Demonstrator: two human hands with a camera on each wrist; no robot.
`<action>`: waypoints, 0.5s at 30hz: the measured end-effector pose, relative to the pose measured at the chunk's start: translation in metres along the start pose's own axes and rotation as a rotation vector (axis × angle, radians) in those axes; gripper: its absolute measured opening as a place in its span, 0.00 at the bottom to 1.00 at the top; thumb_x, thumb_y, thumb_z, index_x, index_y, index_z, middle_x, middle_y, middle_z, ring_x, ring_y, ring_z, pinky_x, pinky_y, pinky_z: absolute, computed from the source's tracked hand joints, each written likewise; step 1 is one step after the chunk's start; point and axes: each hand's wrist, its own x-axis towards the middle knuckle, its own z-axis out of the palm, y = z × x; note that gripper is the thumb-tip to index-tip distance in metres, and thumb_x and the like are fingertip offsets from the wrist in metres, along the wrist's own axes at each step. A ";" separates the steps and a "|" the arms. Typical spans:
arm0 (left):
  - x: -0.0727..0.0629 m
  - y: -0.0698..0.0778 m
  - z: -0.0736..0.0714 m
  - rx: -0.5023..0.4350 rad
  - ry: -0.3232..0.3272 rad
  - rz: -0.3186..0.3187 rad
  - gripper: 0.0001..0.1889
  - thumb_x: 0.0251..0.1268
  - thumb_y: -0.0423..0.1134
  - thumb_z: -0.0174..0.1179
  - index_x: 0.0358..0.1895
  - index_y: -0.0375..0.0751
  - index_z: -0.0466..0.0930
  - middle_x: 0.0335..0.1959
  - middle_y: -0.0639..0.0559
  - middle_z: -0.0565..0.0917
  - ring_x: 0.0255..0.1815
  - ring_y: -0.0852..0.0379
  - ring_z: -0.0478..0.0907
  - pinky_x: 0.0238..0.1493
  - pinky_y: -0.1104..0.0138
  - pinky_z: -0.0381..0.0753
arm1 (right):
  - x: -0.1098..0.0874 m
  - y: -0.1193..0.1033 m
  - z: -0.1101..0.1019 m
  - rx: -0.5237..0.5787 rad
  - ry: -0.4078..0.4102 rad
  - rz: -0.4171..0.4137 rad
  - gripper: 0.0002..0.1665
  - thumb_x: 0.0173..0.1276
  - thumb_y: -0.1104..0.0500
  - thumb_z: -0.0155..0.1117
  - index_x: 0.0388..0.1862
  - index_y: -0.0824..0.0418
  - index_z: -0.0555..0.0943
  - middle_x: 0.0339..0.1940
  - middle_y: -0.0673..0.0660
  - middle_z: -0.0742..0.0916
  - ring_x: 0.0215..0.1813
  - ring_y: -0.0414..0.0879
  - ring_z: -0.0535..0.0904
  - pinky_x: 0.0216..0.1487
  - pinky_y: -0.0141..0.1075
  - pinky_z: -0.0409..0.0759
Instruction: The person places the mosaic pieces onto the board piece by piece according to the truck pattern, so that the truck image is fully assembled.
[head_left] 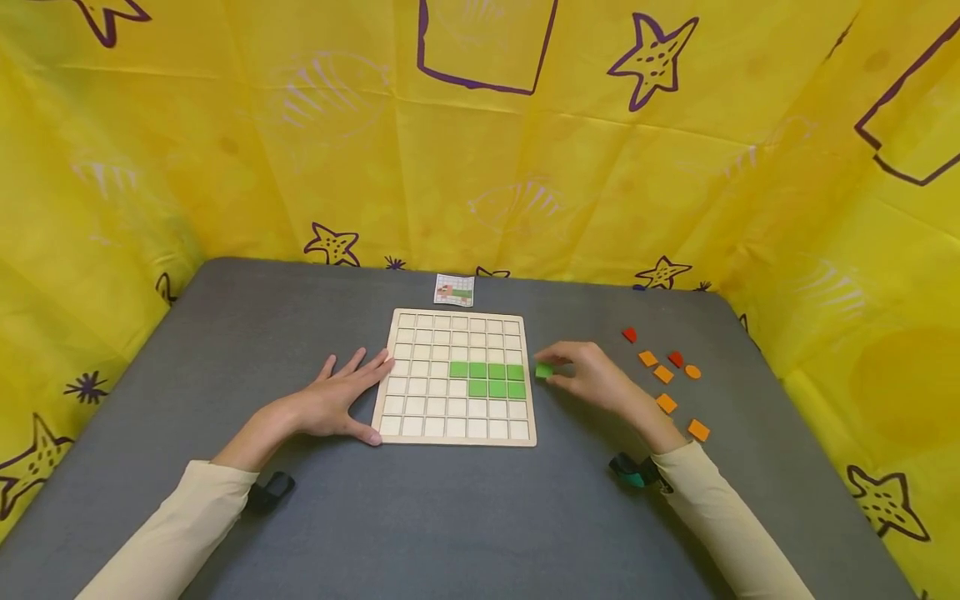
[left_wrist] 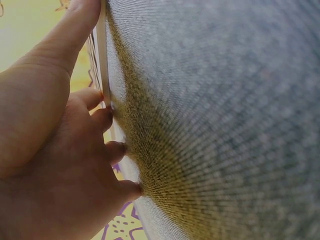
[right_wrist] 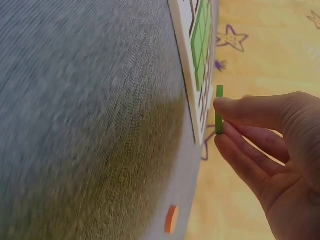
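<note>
A square wooden grid board (head_left: pixel 456 437) lies on the grey table, with several green square tiles (head_left: pixel 497 388) set in two rows of its right half. My right hand (head_left: pixel 592 379) is just off the board's right edge and pinches a loose green tile (head_left: pixel 543 371) between thumb and fingers. In the right wrist view this green tile (right_wrist: pixel 219 110) is seen edge-on, raised off the table. Spread out, my left hand (head_left: pixel 330 404) rests at the board's left side, thumb by the near corner and fingertips on the edge. The left wrist view shows those fingers (left_wrist: pixel 115 150) along the board's side.
A small picture card (head_left: pixel 453 291) with a coloured grid pattern lies behind the board. On the right are several orange tiles (head_left: pixel 663 374) and red pieces (head_left: pixel 629 334). A yellow patterned curtain (head_left: pixel 480 167) encloses the table (head_left: pixel 450 525) at the back and sides.
</note>
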 end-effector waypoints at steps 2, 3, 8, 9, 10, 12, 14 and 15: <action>0.000 0.000 0.000 0.000 0.003 0.001 0.62 0.46 0.62 0.72 0.79 0.41 0.45 0.80 0.42 0.43 0.78 0.33 0.32 0.68 0.34 0.25 | 0.003 -0.002 0.002 0.008 -0.002 -0.012 0.20 0.55 0.72 0.73 0.49 0.68 0.84 0.45 0.58 0.88 0.47 0.50 0.85 0.50 0.44 0.82; 0.000 0.000 -0.001 -0.002 0.004 0.002 0.62 0.46 0.62 0.72 0.79 0.41 0.45 0.80 0.42 0.43 0.78 0.33 0.32 0.68 0.34 0.25 | 0.004 -0.003 0.003 0.010 -0.002 -0.018 0.20 0.55 0.72 0.73 0.49 0.68 0.84 0.45 0.58 0.88 0.46 0.50 0.85 0.50 0.44 0.82; 0.000 0.001 -0.001 0.001 0.001 0.003 0.62 0.46 0.62 0.72 0.79 0.41 0.45 0.80 0.42 0.43 0.78 0.33 0.32 0.68 0.34 0.25 | 0.009 -0.007 0.011 0.006 -0.006 -0.040 0.20 0.55 0.71 0.74 0.48 0.66 0.85 0.45 0.56 0.89 0.46 0.47 0.85 0.49 0.40 0.83; 0.000 0.001 -0.001 0.001 0.000 0.004 0.62 0.46 0.62 0.72 0.79 0.41 0.45 0.80 0.42 0.43 0.78 0.33 0.32 0.68 0.34 0.25 | 0.010 -0.008 0.012 0.005 -0.008 -0.043 0.20 0.55 0.71 0.74 0.49 0.66 0.85 0.45 0.56 0.88 0.46 0.47 0.85 0.49 0.40 0.83; 0.000 0.001 -0.001 0.002 0.001 0.005 0.62 0.46 0.62 0.72 0.79 0.41 0.45 0.80 0.42 0.43 0.78 0.33 0.32 0.68 0.34 0.25 | 0.011 -0.009 0.013 0.012 -0.013 -0.044 0.20 0.56 0.71 0.74 0.49 0.66 0.85 0.45 0.56 0.88 0.46 0.47 0.85 0.49 0.39 0.83; 0.000 0.000 0.000 0.003 0.003 0.005 0.62 0.46 0.62 0.72 0.79 0.40 0.45 0.80 0.41 0.43 0.78 0.32 0.32 0.68 0.34 0.25 | 0.013 -0.012 0.016 0.027 -0.025 -0.045 0.20 0.56 0.71 0.74 0.49 0.66 0.85 0.45 0.56 0.88 0.46 0.47 0.85 0.49 0.40 0.83; 0.000 0.000 0.000 0.002 0.004 0.005 0.62 0.46 0.62 0.72 0.79 0.40 0.45 0.80 0.41 0.44 0.78 0.32 0.32 0.68 0.34 0.25 | 0.015 -0.015 0.019 0.047 -0.040 -0.047 0.20 0.56 0.71 0.73 0.50 0.66 0.84 0.46 0.57 0.88 0.47 0.49 0.85 0.50 0.41 0.82; 0.000 0.000 0.000 0.001 0.003 0.005 0.62 0.46 0.62 0.72 0.79 0.40 0.45 0.80 0.41 0.44 0.78 0.32 0.32 0.68 0.34 0.25 | 0.016 -0.016 0.020 0.053 -0.050 -0.049 0.20 0.57 0.71 0.73 0.50 0.67 0.84 0.47 0.58 0.88 0.48 0.49 0.85 0.50 0.41 0.82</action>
